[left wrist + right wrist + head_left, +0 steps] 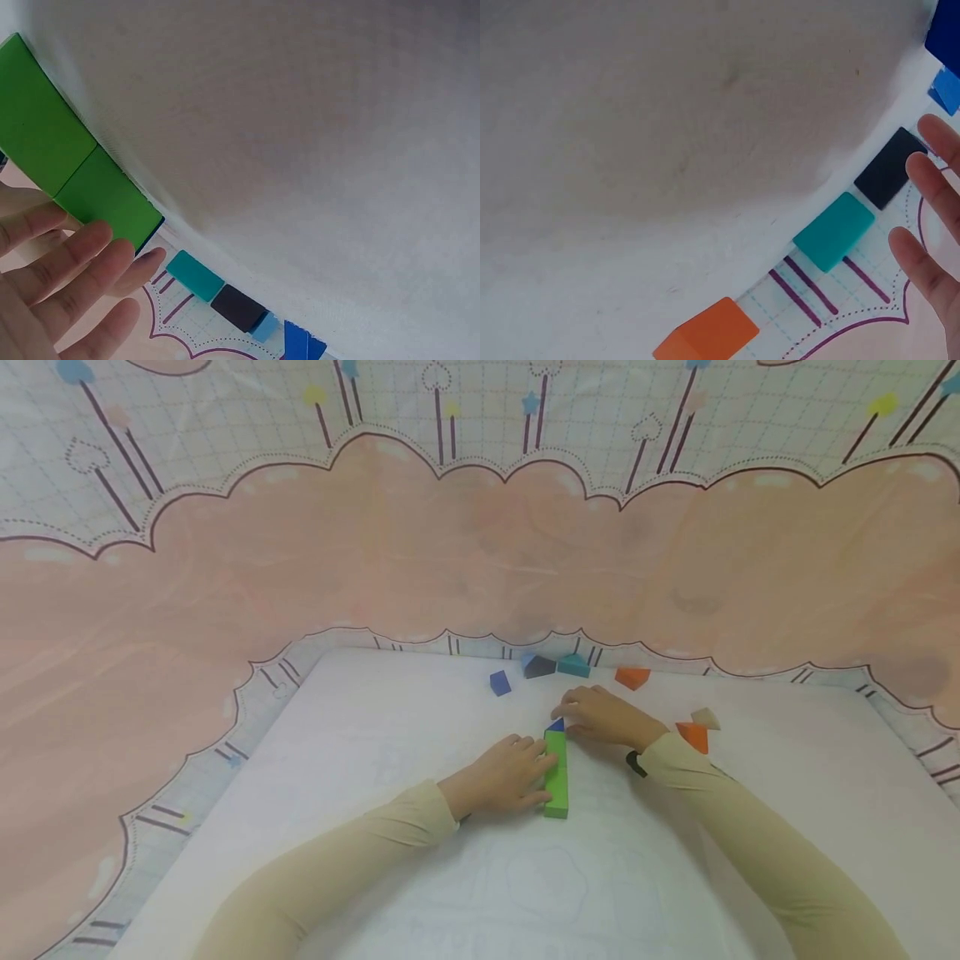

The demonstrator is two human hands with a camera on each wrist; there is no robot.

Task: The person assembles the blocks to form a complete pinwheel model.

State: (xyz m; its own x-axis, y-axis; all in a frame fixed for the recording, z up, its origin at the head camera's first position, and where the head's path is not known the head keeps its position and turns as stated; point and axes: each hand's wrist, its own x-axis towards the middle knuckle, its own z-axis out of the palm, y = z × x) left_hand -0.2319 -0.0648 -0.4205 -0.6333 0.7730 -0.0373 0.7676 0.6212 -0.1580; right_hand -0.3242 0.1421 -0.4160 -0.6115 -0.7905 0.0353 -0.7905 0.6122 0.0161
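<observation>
Two green blocks [556,777] stand end to end in one line on the white table. At their far end sits a dark blue triangular block [556,725]. My left hand [510,774] rests along the left side of the green blocks, its fingers spread and fingertips touching them. In the left wrist view those fingers lie in front of the green block [112,199]. My right hand [603,717] is beside the blue triangle, fingers extended past it. In the right wrist view only its fingers [930,187] show; the thumb is hidden.
Along the far table edge lie a blue block [500,683], a black block [540,667] beside a light blue one, a teal block [573,666] and an orange block [632,677]. Near my right wrist are another orange block [693,737] and a beige block [706,718].
</observation>
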